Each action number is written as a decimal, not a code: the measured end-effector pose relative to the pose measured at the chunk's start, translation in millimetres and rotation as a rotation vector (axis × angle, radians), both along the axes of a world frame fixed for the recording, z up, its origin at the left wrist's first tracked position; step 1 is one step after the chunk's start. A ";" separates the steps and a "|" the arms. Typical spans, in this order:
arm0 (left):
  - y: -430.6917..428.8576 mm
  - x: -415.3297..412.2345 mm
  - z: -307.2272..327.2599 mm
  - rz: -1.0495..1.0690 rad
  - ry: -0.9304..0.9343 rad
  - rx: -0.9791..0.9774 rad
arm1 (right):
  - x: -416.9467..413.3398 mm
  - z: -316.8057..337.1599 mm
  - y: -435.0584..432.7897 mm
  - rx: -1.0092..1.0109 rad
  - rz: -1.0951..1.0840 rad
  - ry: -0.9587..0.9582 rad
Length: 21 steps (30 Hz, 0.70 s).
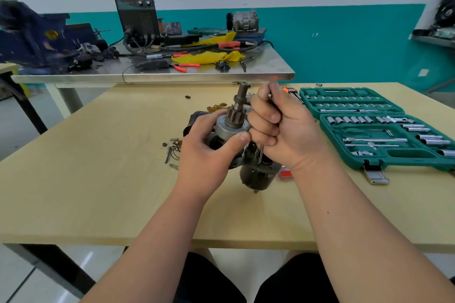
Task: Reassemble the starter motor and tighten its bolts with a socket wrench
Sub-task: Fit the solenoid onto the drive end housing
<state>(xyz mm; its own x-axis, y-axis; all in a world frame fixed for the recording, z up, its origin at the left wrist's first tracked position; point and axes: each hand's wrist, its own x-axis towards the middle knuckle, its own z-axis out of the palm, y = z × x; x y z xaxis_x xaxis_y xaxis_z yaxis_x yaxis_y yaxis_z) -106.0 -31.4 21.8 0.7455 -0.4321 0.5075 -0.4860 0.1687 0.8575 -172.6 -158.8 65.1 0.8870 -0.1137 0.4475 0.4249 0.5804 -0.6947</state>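
The starter motor (258, 174) stands upright on the wooden table (98, 179), its dark body below and its pinion gear and shaft (237, 110) pointing up. My left hand (206, 147) grips the silver clutch drum just under the gear, thumb on its front rim. My right hand (283, 128) is curled round a thin metal tool (260, 154); its lower end reaches down to the motor housing and its top shows above my fingers. Most of the tool is hidden inside my fist.
An open green socket set case (384, 160) lies to the right with sockets and extension bars in it. Loose small bolts and clips (172, 150) lie left of the motor. A steel bench (270, 74) with a welder, pliers and yellow cloth stands behind.
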 end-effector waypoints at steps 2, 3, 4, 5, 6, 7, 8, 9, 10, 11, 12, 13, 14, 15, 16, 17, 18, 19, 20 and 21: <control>-0.8 0.3 0.2 -0.013 0.002 0.005 | -2.3 3.0 -1.8 -0.043 0.039 0.011; -0.9 0.2 0.0 -0.012 0.003 0.006 | -3.4 3.8 -2.7 -0.074 0.018 0.022; -0.7 0.0 -0.2 -0.008 0.003 0.002 | -4.5 3.8 -3.5 -0.115 -0.022 0.031; -0.5 -0.3 -0.3 -0.003 0.005 -0.003 | -5.7 3.2 -3.6 -0.152 -0.064 0.035; -0.4 -0.9 -0.4 0.002 0.007 -0.006 | -6.8 2.3 -3.2 -0.168 -0.095 0.034; -0.1 -1.4 -0.5 0.009 0.006 -0.005 | -7.8 1.3 -2.2 -0.159 -0.114 0.031; 0.1 -2.0 -0.4 0.016 0.004 -0.002 | -8.6 0.5 -0.6 -0.126 -0.123 0.031; 0.2 -2.7 -0.1 0.021 0.005 -0.001 | -9.2 -0.2 1.4 -0.076 -0.130 0.030; 0.1 -3.3 0.1 0.026 0.008 -0.003 | -9.6 -0.9 3.6 -0.023 -0.143 0.025; -0.1 -4.0 0.3 0.030 0.008 -0.007 | -9.9 -2.0 6.1 0.018 -0.172 0.010; -0.4 -4.8 0.5 0.037 0.006 -0.012 | -10.2 -3.9 8.9 0.040 -0.224 -0.014; -0.6 -5.8 0.6 0.045 0.002 -0.014 | -10.8 -6.4 12.1 0.039 -0.298 -0.047; -0.6 -6.6 0.7 0.056 -0.002 -0.013 | -11.3 -9.2 15.5 0.022 -0.380 -0.083; -0.7 -7.1 0.8 0.065 -0.007 -0.013 | -11.6 -12.0 18.9 -0.003 -0.453 -0.113; -0.3 -7.6 0.6 0.072 -0.009 -0.016 | -11.5 -14.0 22.3 -0.026 -0.507 -0.132; 0.1 -7.9 0.3 0.079 -0.012 -0.018 | -11.2 -15.3 25.0 -0.043 -0.542 -0.139; 0.4 -8.2 0.0 0.086 -0.015 -0.019 | -10.7 -15.5 26.8 -0.055 -0.564 -0.139; 0.8 -8.4 -0.3 0.092 -0.016 -0.021 | -10.3 -15.3 28.0 -0.067 -0.584 -0.135; 0.8 -8.5 -0.7 0.097 -0.017 -0.021 | -9.9 -15.4 29.1 -0.092 -0.611 -0.131; 1.0 -8.6 -1.0 0.102 -0.021 -0.020 | -9.8 -15.9 30.4 -0.136 -0.652 -0.131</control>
